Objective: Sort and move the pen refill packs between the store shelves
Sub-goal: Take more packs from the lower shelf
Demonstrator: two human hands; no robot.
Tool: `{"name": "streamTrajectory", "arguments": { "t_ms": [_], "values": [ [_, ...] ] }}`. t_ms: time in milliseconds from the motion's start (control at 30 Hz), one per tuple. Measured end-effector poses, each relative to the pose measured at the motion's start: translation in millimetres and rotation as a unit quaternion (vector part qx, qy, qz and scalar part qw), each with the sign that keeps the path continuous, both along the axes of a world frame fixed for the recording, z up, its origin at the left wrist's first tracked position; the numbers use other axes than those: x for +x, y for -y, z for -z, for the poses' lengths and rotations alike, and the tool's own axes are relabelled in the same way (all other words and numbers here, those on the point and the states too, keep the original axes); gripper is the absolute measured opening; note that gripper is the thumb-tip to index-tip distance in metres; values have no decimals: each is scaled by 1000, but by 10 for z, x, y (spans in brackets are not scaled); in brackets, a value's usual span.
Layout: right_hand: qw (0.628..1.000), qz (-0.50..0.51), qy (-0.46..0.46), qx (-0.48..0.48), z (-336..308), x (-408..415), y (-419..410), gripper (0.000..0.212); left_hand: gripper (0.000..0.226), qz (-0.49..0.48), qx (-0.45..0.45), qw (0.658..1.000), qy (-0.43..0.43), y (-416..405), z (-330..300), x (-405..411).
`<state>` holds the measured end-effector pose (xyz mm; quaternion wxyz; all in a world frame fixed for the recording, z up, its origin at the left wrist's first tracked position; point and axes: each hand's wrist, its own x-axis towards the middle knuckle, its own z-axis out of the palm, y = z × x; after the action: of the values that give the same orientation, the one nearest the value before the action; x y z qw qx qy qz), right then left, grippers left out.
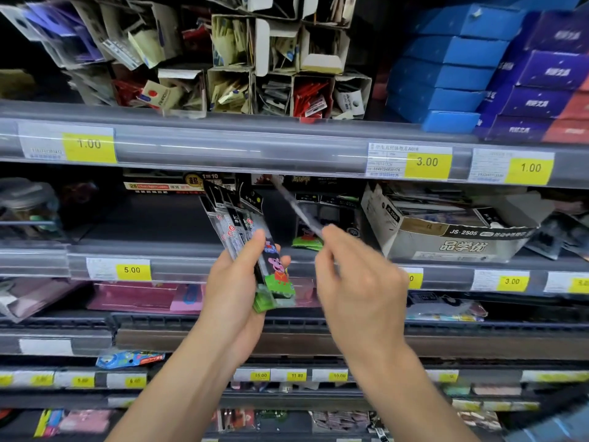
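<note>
My left hand grips a fanned stack of several pen refill packs, black and clear with a pink cartoon pig on a green base, held upright in front of the middle shelf. My right hand pinches one thin refill pack by its lower end; the pack is blurred and slants up to the left toward the shelf above. More packs of the same kind stand on the middle shelf behind my hands.
A torn white JS-2505 carton holding packs sits on the middle shelf at right. The top shelf holds open cardboard boxes of small packs and stacked blue boxes. Shelf rails carry yellow price tags. Left of the middle shelf is bare.
</note>
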<state>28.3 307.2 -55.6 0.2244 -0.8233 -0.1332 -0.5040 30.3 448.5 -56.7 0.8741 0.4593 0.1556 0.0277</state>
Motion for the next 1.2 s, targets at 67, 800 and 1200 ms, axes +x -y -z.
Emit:
{"name": "streamTrajectory", "arguments": {
  "t_ms": [67,800,1200],
  "values": [
    [998,-55,0,-8,105,-281,-71,20,54,22,-10,1000,16,15,-19,-18],
    [912,95,-386,-104,-140,726,-480,24,16,-20,-72,997,1,-149,-106,-95],
    [952,79,-292,-35,-217,625,-268,16,30,-40,-13,999,-20,-199,-2,-18]
  ]
}}
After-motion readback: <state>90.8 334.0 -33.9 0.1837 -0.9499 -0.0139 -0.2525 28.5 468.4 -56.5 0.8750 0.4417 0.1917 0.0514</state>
